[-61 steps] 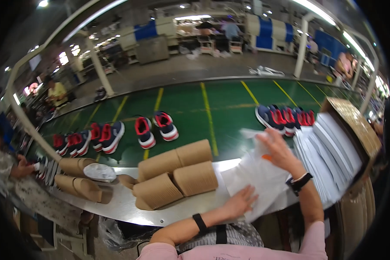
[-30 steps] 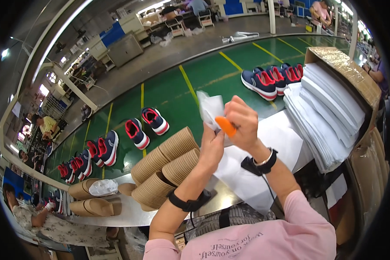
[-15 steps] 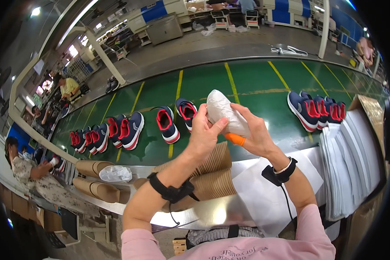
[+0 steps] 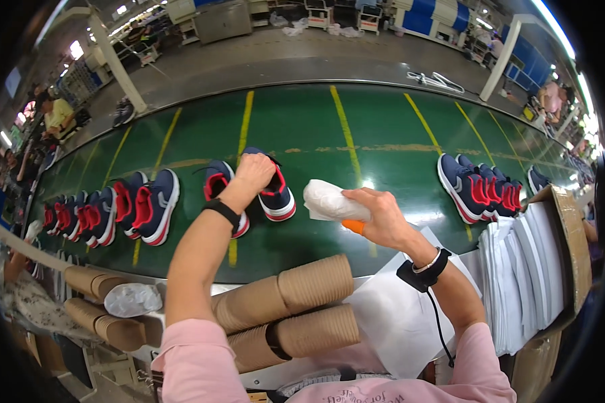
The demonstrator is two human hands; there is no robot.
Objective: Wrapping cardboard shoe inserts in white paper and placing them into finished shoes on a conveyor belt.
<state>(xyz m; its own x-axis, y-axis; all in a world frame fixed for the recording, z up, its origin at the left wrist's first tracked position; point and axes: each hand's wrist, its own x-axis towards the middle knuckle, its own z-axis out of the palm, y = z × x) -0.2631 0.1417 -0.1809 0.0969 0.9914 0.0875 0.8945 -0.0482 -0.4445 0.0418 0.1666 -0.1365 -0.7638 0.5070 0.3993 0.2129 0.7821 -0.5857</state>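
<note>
My left hand [image 4: 254, 173] reaches over the green belt and is closed on the upper part of a navy sneaker [image 4: 279, 201] with red lining and a white-and-red sole. The sneaker stands on the belt, and its opening is partly covered by my fingers. Beside it, partly behind my left wrist, is another sneaker [image 4: 216, 181] of the same kind. Above the belt, my right hand [image 4: 383, 213] grips a wad of white paper [image 4: 333, 200], rounded at its free end. An orange cover [image 4: 353, 226] shows at that hand, apparently on the thumb.
More sneakers line the green conveyor belt [image 4: 302, 127] at left [image 4: 156, 205] and right [image 4: 460, 188]. Nearer me lie stacked brown cardboard forms [image 4: 316, 282], a clear plastic bag [image 4: 133, 299] and white paper sheets [image 4: 390, 302]. A carton [image 4: 571, 242] with a paper stack [image 4: 517, 269] stands right.
My left hand has let go of the white paper wad and moved left onto a sneaker. My right hand keeps the wad, now lower and more level. The view has shifted.
</note>
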